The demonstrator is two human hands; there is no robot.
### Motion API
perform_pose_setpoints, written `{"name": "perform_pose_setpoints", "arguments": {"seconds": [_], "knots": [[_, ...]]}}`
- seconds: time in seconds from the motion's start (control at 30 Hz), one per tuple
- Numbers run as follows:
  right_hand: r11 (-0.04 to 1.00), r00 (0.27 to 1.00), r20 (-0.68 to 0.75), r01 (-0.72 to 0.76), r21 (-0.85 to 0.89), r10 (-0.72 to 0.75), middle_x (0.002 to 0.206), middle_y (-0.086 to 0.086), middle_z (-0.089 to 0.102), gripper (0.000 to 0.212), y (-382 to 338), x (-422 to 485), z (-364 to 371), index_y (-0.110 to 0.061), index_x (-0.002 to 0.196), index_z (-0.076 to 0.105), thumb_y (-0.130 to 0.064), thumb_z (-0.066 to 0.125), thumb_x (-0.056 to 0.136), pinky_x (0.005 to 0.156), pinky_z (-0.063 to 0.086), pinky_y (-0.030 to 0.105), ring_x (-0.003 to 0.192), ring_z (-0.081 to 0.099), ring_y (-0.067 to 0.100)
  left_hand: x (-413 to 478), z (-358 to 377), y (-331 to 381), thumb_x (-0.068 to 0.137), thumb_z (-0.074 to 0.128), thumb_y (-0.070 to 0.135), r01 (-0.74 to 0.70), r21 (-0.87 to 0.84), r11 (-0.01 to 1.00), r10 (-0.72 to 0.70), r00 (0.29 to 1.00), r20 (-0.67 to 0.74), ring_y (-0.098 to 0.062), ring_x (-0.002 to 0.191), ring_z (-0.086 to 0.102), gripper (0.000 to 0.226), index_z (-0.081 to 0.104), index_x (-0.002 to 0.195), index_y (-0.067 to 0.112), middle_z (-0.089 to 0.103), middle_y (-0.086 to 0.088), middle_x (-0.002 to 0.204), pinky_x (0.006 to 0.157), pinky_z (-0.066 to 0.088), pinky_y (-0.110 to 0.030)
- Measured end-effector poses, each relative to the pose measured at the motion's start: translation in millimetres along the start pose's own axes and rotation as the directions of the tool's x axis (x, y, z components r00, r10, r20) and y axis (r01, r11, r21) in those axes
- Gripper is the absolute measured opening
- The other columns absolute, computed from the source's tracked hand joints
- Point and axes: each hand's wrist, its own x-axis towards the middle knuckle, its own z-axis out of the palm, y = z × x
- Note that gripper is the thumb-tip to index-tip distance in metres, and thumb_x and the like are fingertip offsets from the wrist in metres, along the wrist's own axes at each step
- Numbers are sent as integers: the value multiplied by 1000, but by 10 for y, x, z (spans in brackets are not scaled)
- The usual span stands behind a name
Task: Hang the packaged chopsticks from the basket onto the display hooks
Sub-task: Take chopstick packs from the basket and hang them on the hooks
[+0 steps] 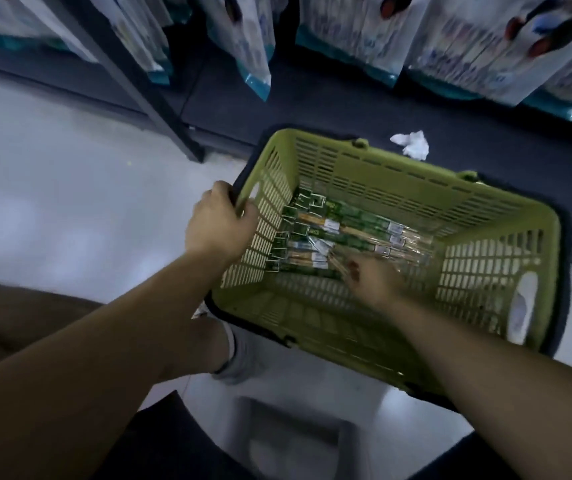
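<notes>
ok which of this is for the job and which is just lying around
For the job: green basket, chopstick packs in it, left hand gripping its rim, right hand reaching among the packs.
Lying about: crumpled white paper, hanging blue-white packets.

Your right hand [376, 280] motion-blurred over green-labelled clear chopstick packs [346, 223], grip unreadable. Fingertips of your left hand [220, 225] hidden behind lime slotted plastic basket [398, 181] rim.
</notes>
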Motion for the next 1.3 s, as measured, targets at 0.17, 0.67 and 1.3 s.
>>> {"name": "perform_pose_setpoints", "arguments": {"seconds": [0.17,0.67,1.3], "knots": [[993,989,-139,25,-113,-41,139,11,44,66,-118,243,94,-17,145,46,-40,73,89,99,49,42,126,46,31,55,21,-70,98,56,45,25,-98,995,-19,998,59,-29,73,66,28,49,99,18,64,-4,82,65,57,-46],[937,997,-47,-75,-341,63,137,17,47,56,-240,529,64,-10,146,40,-16,62,95,91,55,47,128,44,34,110,74,-128,98,58,44,34,-167,985,-25,998,55,-24,68,66,25,53,100,20,65,-3,80,61,58,-44],[803,958,-209,280,526,-197,60,-16,65,26,-957,176,-827,-30,67,60,-18,75,85,46,40,15,54,59,-5,-258,14,358,95,64,51,35,-540,841,34,992,117,-13,111,63,52,58,136,19,65,4,121,101,52,-40]]}}
